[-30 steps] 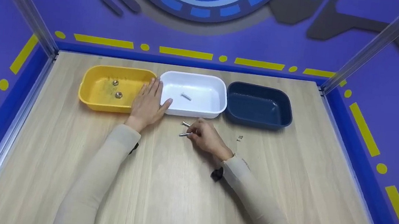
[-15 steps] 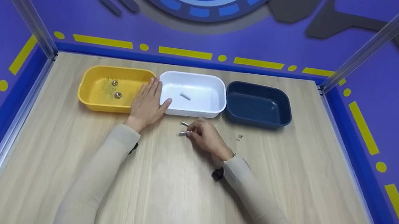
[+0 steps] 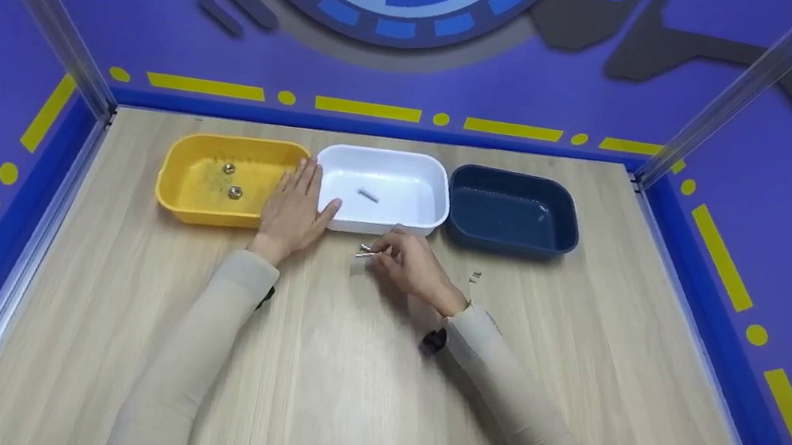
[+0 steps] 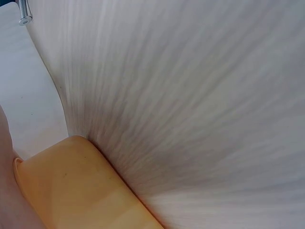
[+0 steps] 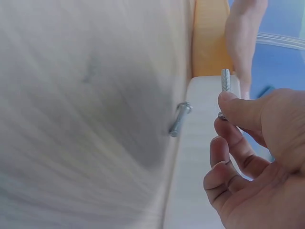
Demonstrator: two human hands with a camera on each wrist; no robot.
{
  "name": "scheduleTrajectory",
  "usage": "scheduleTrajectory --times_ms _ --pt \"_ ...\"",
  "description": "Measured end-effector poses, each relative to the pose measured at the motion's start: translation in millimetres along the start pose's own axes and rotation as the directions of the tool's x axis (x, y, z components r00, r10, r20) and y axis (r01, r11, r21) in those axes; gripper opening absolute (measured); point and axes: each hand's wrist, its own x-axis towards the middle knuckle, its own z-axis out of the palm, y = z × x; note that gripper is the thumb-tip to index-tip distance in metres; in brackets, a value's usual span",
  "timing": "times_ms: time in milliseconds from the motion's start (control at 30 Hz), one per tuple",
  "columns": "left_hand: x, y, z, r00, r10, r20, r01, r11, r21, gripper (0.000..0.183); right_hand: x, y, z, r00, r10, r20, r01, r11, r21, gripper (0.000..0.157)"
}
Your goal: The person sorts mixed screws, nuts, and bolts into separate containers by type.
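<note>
My left hand lies with straight fingers over the adjoining rims of the yellow bin and the white bin. In front of the white bin, my right hand pinches a metal bolt between thumb and fingers, its threaded end sticking out. A second bolt rests on the table beside the white bin, apart from the hand. One more bolt lies inside the white bin. Two nuts, a nearer nut and a farther nut, sit in the yellow bin.
A dark blue bin stands at the right end of the row. Several tiny screws lie on the wooden table in front of it. Blue-purple panels enclose the back and sides.
My right hand has lifted the pinched bolt slightly and moved a little toward the white bin. The left hand keeps its place on the rims.
</note>
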Motion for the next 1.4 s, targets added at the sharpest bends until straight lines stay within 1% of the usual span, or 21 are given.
scheduleTrajectory --times_ms 300,433,633,933,1100,1400 --pt "-0.4 -0.3 0.3 1.0 -0.005 0.001 0.005 1.0 0.003 0.087 14 -9 -18.5 0.999 -0.04 -0.034 0.042 0.998 0.05 0.006" --pt "-0.9 0.1 -0.3 1.0 -0.003 -0.01 0.003 1.0 0.007 0.087 23 -11 -25.8 0.998 -0.052 -0.043 0.054 0.997 0.048 0.007" --pt "-1.5 0.4 -0.5 0.999 0.008 -0.041 -0.008 1.0 0.009 0.086 34 -11 -34.7 0.998 -0.039 -0.053 0.041 0.998 0.038 0.006" --pt "-0.7 -0.4 2.6 0.999 0.014 -0.04 -0.013 1.0 0.025 0.086 49 -5 -42.0 0.994 -0.043 -0.097 0.046 0.999 0.022 0.007" --pt "-1.7 -0.9 2.5 1.0 0.004 -0.029 -0.004 1.0 0.018 0.086 62 -2 -43.4 0.991 -0.01 -0.133 0.012 1.0 0.012 0.009" --pt "-1.4 0.3 1.3 1.0 0.002 -0.022 -0.001 1.0 0.015 0.086 84 5 -42.2 0.982 0.037 -0.185 -0.048 0.997 -0.054 0.011"
